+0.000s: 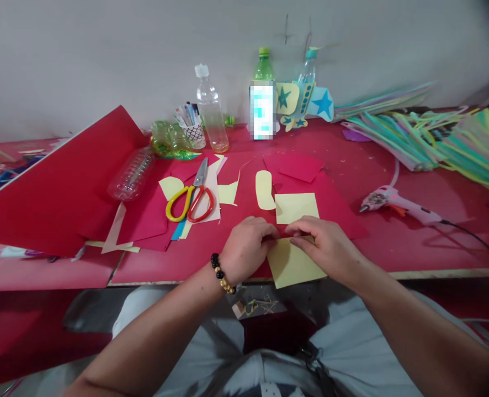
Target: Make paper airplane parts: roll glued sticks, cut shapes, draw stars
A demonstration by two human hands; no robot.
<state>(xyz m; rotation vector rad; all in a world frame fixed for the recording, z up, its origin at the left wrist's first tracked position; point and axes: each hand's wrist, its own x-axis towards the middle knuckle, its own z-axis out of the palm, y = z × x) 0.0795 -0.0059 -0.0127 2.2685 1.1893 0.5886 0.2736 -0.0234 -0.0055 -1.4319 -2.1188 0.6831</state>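
Observation:
A pale yellow paper sheet lies at the table's front edge, its near corner reaching past it. My right hand pinches the sheet's far edge between thumb and fingers. At the left corner of that edge, my left hand is closed with its fingertips on the paper; they partly hide it. Just beyond my hands lies a second yellow sheet. Beside it is a rounded yellow cutout. Scissors with one yellow and one red handle rest on paper scraps to the left.
A pink glue gun with a black cord lies at the right. Behind it are bundled coloured strips. Bottles, including a clear one, and a pen cup stand along the wall. A large red board leans at the left.

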